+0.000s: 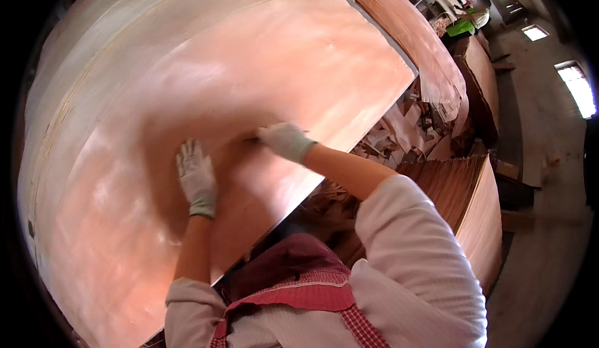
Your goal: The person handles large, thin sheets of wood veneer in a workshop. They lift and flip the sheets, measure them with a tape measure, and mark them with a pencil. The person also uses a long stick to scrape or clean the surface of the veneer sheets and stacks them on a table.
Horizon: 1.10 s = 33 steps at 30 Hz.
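Observation:
A broad, thin reddish-tan wood veneer sheet [299, 54] spreads across the work surface before me. My left hand [196, 176], in a pale knit glove with a grey-green cuff, lies flat on it with the fingers stretched out. To its right, my right hand [286, 141] wears a matching glove and is closed just over the sheet. A small dark, thin object shows at its fingertips; most of it is hidden in the grip, so its kind is unclear. Shadows of my arms and body fall across the veneer around both hands.
Beyond the sheet's right edge lie torn veneer scraps [402, 126]. A tall stack of veneer [465, 192] stands at right, near my elbow. More long sheets [418, 36] are piled at the far right. Farther back is another person in bright green [462, 27].

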Motion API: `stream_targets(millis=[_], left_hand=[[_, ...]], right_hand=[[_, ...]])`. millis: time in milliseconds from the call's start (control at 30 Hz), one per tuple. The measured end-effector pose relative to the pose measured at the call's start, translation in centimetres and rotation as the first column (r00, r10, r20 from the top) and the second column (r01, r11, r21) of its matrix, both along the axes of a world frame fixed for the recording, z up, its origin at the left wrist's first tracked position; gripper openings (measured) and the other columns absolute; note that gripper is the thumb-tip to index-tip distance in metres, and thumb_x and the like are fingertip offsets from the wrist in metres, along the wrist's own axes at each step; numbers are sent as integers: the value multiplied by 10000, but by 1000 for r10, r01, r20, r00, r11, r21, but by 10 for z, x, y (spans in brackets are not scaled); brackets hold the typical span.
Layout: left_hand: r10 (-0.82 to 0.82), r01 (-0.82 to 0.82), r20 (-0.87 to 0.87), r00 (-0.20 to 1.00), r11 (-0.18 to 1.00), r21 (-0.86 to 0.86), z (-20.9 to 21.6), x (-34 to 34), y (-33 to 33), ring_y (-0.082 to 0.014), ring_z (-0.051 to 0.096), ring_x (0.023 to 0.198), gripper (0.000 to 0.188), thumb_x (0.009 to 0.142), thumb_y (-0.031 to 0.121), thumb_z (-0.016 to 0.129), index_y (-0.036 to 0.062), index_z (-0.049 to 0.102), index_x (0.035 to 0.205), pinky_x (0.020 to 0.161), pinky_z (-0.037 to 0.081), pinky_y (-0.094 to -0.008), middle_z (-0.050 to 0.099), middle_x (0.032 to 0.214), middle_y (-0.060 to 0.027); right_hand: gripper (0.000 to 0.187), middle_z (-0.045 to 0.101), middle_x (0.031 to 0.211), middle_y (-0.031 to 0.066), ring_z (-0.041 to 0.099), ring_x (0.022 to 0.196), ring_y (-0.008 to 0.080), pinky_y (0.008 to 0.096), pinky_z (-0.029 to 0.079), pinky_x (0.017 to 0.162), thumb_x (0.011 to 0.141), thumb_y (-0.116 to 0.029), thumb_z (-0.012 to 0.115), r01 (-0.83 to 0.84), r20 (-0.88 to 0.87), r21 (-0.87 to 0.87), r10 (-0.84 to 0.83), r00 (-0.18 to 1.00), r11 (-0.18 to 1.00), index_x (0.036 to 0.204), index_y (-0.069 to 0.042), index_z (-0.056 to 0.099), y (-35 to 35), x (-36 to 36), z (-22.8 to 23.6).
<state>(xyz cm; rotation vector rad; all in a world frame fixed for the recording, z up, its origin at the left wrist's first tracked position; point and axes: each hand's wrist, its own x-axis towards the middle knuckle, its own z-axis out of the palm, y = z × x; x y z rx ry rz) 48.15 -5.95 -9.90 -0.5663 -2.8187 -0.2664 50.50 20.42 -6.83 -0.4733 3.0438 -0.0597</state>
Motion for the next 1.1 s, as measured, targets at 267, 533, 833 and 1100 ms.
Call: stream_targets(millis=[267,533,833,1100], left_hand=[[19,-17,66,998,999,-31,3,-4,22,-314,314,1360,416,974,172,401,23,400,1362,1138,225,-435,375,1449,-153],[50,-43,52,997,992,-117,-7,-1,2,-307,274,1383,434,987,186,368,34,370,1394,1151,200,-433,338,1475,-135],[29,-25,79,996,998,-50,-4,-3,16,-304,275,1385,429,976,182,389,52,389,1386,1155,191,-429,345,1476,-117],[250,-229,114,961,958,-170,0,7,-13,-324,326,1358,451,928,186,404,-15,461,1327,1133,236,-438,382,1430,-214]], right_hand=[[260,676,966,112,677,797,281,403,537,657,885,-186,541,371,506,469,-588,631,801,1130,-102,516,287,257,-64],[252,561,738,92,509,620,186,344,420,585,904,-222,572,769,419,-636,-868,268,-69,975,20,579,227,201,-24],[223,549,686,33,479,559,108,279,373,445,873,-128,633,466,741,-629,-661,118,-622,1025,22,567,277,117,-19],[274,620,829,70,551,715,145,304,467,654,885,-206,626,656,586,-701,-751,304,-282,1048,13,603,314,72,-53]])
